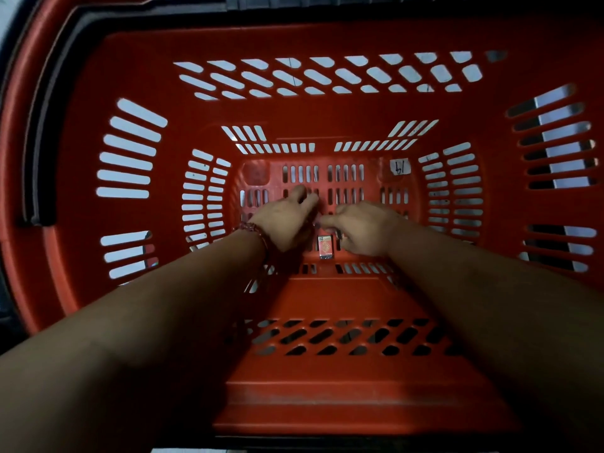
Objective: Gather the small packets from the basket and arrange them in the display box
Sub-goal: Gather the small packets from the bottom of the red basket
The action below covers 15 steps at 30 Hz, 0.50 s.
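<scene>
Both my arms reach down to the floor of a deep red plastic basket point(327, 299). One small red packet point(325, 247) with a white label lies flat on the floor between my hands. My left hand point(287, 217), with a beaded bracelet at the wrist, lies back-up just left of the packet, its fingers stretched forward onto the slotted floor. My right hand point(362, 228) is just right of the packet, thumb pointing left and fingers bent down. What lies under either palm is hidden. The display box is out of view.
The basket's slotted walls rise steeply on all sides around my arms. A black handle point(36, 132) lies along the left rim. A white sticker with a handwritten number point(399, 166) sits at the floor's far right corner.
</scene>
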{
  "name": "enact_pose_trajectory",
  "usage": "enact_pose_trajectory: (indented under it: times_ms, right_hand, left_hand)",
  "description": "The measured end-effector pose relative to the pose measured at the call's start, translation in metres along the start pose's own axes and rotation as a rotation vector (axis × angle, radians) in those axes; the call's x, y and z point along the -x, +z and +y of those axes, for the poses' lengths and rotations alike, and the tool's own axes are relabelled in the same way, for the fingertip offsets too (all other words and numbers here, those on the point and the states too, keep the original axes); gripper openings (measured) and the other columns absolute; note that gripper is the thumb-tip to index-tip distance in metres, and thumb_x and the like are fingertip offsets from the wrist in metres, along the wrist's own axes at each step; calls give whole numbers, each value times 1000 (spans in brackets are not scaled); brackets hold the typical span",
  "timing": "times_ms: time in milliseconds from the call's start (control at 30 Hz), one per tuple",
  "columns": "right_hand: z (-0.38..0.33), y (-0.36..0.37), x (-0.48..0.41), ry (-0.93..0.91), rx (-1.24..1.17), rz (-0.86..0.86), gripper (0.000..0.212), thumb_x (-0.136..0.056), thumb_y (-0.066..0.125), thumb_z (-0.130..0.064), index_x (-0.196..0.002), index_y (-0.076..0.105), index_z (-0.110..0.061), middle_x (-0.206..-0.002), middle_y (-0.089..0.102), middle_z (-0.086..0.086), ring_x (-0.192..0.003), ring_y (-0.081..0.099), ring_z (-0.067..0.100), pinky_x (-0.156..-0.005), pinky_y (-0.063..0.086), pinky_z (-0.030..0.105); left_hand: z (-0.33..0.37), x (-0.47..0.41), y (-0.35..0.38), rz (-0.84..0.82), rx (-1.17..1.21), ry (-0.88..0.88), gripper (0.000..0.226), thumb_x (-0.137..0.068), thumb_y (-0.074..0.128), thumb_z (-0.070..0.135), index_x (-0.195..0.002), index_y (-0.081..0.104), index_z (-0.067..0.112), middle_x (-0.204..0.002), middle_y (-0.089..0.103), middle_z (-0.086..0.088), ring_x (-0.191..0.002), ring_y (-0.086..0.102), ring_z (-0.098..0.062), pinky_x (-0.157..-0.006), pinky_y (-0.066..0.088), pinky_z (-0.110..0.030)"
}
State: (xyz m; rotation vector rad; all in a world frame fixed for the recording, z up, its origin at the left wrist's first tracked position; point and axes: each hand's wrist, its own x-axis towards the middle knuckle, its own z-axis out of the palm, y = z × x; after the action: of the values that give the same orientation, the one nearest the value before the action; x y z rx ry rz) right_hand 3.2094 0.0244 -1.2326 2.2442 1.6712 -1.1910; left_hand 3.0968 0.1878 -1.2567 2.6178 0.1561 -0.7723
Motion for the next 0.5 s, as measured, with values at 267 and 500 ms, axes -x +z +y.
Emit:
enact_pose_trajectory:
  times_ms: [267, 500]
  right_hand:
    - [-19, 6, -3, -174, 300, -72, 44, -106, 43, -28, -146, 40, -47, -125, 63, 2, -110, 65, 27, -85, 52, 38]
    - [-22, 7, -9, -131, 392, -58, 45, -103, 48, -17, -145, 41, -33, -126, 57, 10, -100, 66, 29, -74, 53, 38]
  left_hand:
    - [17, -4, -9, -72, -132, -29, 55, -98, 60, 37, -147, 39, 23, -149, 31, -16, -114, 60, -38, -86, 53, -45]
    - [7, 1, -7, -39, 3, -48, 58, -95, 61, 34, -148, 43, 18, -141, 48, -17, -108, 65, -38, -83, 51, -40]
